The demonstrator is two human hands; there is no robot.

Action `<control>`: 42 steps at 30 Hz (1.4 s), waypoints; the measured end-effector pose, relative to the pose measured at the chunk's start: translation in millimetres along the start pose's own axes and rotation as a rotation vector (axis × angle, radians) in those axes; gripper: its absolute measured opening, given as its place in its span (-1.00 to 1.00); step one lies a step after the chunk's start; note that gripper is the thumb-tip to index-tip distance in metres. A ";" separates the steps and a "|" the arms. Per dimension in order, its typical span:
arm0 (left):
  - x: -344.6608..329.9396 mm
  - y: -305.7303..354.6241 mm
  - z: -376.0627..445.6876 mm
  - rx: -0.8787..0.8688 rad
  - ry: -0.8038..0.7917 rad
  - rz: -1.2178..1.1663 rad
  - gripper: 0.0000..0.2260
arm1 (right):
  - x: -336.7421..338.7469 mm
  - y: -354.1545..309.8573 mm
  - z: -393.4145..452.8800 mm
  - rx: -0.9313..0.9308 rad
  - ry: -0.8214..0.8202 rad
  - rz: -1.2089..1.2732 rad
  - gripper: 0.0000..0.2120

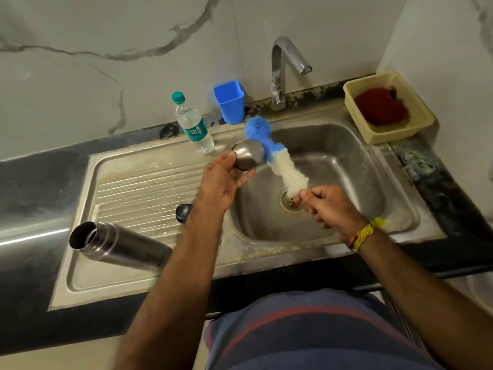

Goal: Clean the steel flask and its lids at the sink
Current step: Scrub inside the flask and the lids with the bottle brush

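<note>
Here, one steel flask (120,245) lies open on the draining board, beside one black lid (183,212) half hidden by the left forearm. The left hand (222,182) grips one steel cup lid (249,157) over the sink (333,145). The right hand (329,206) pinches one blue-and-white bottle brush (277,161), its handle blurred and hidden.

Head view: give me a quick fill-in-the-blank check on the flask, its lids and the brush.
1. The flask lies on its side on the ____.
2. The left hand holds the steel ____.
3. The right hand holds the brush by its ____ end.
4. The black lid sits beside the left ____.

Missing words: drainboard; cup lid; white; forearm
</note>
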State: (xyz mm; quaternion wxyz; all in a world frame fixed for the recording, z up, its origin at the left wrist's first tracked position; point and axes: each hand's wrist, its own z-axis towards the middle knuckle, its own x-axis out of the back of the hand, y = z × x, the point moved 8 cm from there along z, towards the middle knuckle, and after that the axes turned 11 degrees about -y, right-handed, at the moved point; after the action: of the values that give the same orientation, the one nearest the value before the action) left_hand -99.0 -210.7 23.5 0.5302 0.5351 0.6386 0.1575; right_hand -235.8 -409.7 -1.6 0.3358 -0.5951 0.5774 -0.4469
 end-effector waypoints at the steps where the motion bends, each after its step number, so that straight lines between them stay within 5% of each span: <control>1: 2.7 2.7 -4.5 -0.012 0.010 0.125 -0.90 | 6.3 -6.8 1.7 0.022 -0.006 -0.069 -0.77; 6: 9.6 24.6 -7.4 -0.161 0.163 0.445 -0.90 | 4.7 -36.5 -11.3 0.322 0.076 -0.501 -0.78; 15: 15.9 -15.9 -2.9 0.028 0.173 -0.319 -0.82 | -3.9 -26.4 -27.2 0.381 0.258 -0.643 -0.73; 22: 4.9 -9.2 -0.8 0.010 0.146 -0.424 -0.82 | -7.7 -21.2 -30.0 0.342 0.280 -0.558 -0.76; 36: -3.0 -2.1 -2.1 -0.079 0.185 -0.149 -0.83 | -7.0 -28.3 -22.1 0.319 0.265 -0.483 -0.77; 42: 9.9 19.6 -2.9 -0.317 0.249 0.338 -0.87 | 3.5 -8.7 -22.6 0.294 0.266 -0.371 -0.79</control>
State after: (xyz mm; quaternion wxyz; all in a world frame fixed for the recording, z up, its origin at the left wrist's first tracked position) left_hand -90.0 -193.8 34.7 0.4909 0.5209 0.5677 0.4067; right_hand -253.5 -409.6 15.4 0.2521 -0.5715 0.4264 -0.6543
